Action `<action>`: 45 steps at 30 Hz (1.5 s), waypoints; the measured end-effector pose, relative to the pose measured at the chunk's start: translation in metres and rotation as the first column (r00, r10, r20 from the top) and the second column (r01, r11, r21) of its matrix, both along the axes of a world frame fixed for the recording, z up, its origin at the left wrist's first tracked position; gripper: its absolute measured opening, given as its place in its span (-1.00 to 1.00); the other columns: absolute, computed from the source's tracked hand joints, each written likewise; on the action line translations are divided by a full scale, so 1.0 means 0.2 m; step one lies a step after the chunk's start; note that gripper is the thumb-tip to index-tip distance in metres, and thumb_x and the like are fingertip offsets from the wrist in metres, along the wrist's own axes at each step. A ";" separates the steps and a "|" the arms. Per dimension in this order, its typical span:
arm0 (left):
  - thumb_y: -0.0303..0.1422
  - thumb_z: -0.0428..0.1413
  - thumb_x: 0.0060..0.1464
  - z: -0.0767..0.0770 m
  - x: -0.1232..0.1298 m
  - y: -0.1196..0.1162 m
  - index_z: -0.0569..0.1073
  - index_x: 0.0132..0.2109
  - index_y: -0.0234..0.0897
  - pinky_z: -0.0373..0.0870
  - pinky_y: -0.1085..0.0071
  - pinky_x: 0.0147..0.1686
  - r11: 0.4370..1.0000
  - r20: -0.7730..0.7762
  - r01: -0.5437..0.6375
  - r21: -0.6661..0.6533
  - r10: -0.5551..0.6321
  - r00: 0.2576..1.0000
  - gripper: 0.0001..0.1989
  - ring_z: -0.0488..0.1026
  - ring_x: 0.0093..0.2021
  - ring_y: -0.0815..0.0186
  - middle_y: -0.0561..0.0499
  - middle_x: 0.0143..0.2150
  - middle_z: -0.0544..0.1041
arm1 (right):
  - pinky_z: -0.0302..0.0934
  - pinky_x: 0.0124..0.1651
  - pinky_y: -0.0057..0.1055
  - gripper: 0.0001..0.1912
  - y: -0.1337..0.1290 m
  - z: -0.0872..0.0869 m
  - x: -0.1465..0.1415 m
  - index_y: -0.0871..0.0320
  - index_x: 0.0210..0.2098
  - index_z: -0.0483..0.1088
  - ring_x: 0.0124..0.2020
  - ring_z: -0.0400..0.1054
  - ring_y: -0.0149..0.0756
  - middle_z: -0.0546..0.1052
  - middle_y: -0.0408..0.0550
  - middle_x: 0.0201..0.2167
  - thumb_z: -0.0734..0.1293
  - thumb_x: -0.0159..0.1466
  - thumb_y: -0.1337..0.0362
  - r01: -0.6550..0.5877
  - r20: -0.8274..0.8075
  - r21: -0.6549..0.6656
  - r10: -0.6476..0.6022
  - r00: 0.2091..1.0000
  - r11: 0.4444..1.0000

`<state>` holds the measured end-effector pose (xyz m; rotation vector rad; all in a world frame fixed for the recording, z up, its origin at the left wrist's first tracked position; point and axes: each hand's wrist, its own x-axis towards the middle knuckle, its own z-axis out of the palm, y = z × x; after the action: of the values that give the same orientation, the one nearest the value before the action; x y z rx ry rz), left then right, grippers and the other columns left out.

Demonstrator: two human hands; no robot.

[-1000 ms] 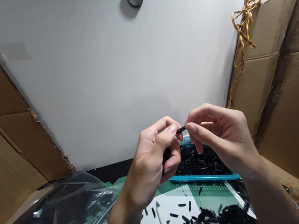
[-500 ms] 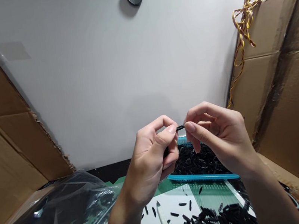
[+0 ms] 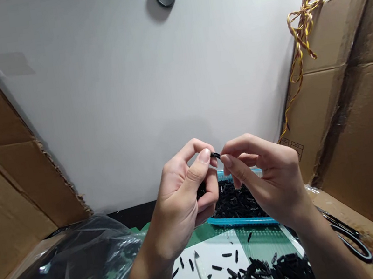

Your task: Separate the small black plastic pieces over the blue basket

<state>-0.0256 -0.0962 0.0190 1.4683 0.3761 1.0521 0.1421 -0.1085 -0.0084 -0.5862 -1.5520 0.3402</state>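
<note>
A small, thin black piece (image 3: pixel 215 155) spans the gap between my two hands, above the blue basket. My left hand (image 3: pixel 189 188) pinches its left end between thumb and index finger; something dark, which I cannot make out, shows under the curled fingers. The thumb and index fingertips of my right hand (image 3: pixel 265 169) close on the other end. Behind the hands stands the blue basket (image 3: pixel 244 221), holding many similar black pieces. Below lies a pile of black pieces (image 3: pixel 272 277), with several more scattered over a white sheet (image 3: pixel 220 242).
A white pencil-like tool (image 3: pixel 204 278) lies on the sheet. To the left is a clear plastic bag (image 3: pixel 95 257); black-handled scissors (image 3: pixel 353 242) lie at the right. Cardboard panels (image 3: pixel 4 149) flank the white wall, and a twisted yellow wire (image 3: pixel 305 28) hangs at right.
Both hands have shifted slightly left and stay close together, with the black piece between them. Less of the piece shows between the fingertips. The scissors are now more visible beside my right forearm.
</note>
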 end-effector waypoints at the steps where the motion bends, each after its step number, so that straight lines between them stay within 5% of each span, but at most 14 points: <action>1: -0.15 0.08 0.47 0.00 0.00 -0.01 0.40 -0.17 -0.13 -0.08 0.74 -0.79 1.000 0.011 0.022 0.000 -0.022 1.000 -0.78 -0.21 -0.71 0.58 0.29 -0.67 0.07 | 0.35 -0.49 -0.38 -0.92 0.00 0.00 0.00 0.09 -0.18 0.57 -0.46 0.39 -0.42 0.52 -0.19 -0.40 0.42 0.45 0.36 -0.014 -0.023 0.010 0.014 1.000 1.000; 7: -0.17 0.01 0.50 0.02 -0.02 -0.05 0.42 -0.12 -0.11 -0.10 0.70 -0.79 0.992 0.018 0.110 0.054 -0.111 0.994 -0.79 -0.19 -0.72 0.55 0.28 -0.66 0.04 | 0.33 -0.50 -0.43 -0.88 -0.05 0.03 -0.02 0.09 -0.20 0.64 -0.49 0.40 -0.48 0.57 -0.21 -0.40 0.47 0.40 0.43 -0.098 -0.117 0.049 0.103 0.988 0.994; 16: -0.20 0.03 0.50 0.02 -0.04 -0.05 0.45 -0.14 -0.15 -0.07 0.70 -0.73 0.995 -0.064 0.017 0.094 -0.011 0.998 -0.79 -0.11 -0.69 0.56 0.26 -0.64 0.07 | 0.57 -0.17 -0.30 -0.71 -0.09 0.04 -0.03 0.10 -0.13 0.68 -0.25 0.61 -0.30 0.71 -0.12 -0.26 0.49 0.30 0.59 0.074 -0.120 0.169 -0.054 0.991 0.983; 25: -0.24 0.04 0.51 0.01 -0.03 -0.04 0.46 -0.13 -0.14 -0.02 0.70 -0.71 0.996 -0.048 -0.026 0.084 0.030 0.998 -0.81 -0.08 -0.68 0.57 0.27 -0.64 0.11 | 0.55 -0.18 -0.26 -0.67 -0.08 0.02 -0.07 0.01 -0.15 0.72 -0.28 0.62 -0.27 0.74 -0.15 -0.27 0.51 0.28 0.58 0.149 -0.189 0.141 -0.122 0.974 0.979; 31: -0.24 0.05 0.50 0.01 -0.04 -0.04 0.45 -0.14 -0.15 -0.02 0.69 -0.71 0.994 -0.069 -0.045 0.098 0.052 0.996 -0.81 -0.07 -0.68 0.57 0.26 -0.64 0.13 | 0.58 -0.15 -0.38 -0.74 -0.08 0.01 -0.06 0.02 -0.17 0.71 -0.27 0.64 -0.33 0.73 -0.20 -0.28 0.51 0.32 0.53 0.085 -0.205 0.059 -0.071 0.976 0.995; 45: -0.23 0.08 0.48 0.03 -0.07 -0.05 0.45 -0.15 -0.15 -0.10 0.63 -0.70 0.992 -0.162 -0.063 0.113 0.080 0.984 -0.82 -0.09 -0.65 0.53 0.25 -0.62 0.09 | 0.53 -0.24 -0.29 -0.69 -0.08 0.01 -0.08 -0.02 -0.19 0.71 -0.34 0.60 -0.31 0.72 -0.21 -0.32 0.49 0.33 0.56 0.106 -0.211 0.108 -0.082 0.974 0.988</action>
<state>-0.0392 -0.1071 0.0257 1.6548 0.5006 1.0229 0.1259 -0.1239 -0.0061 -0.5127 -1.3300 0.2271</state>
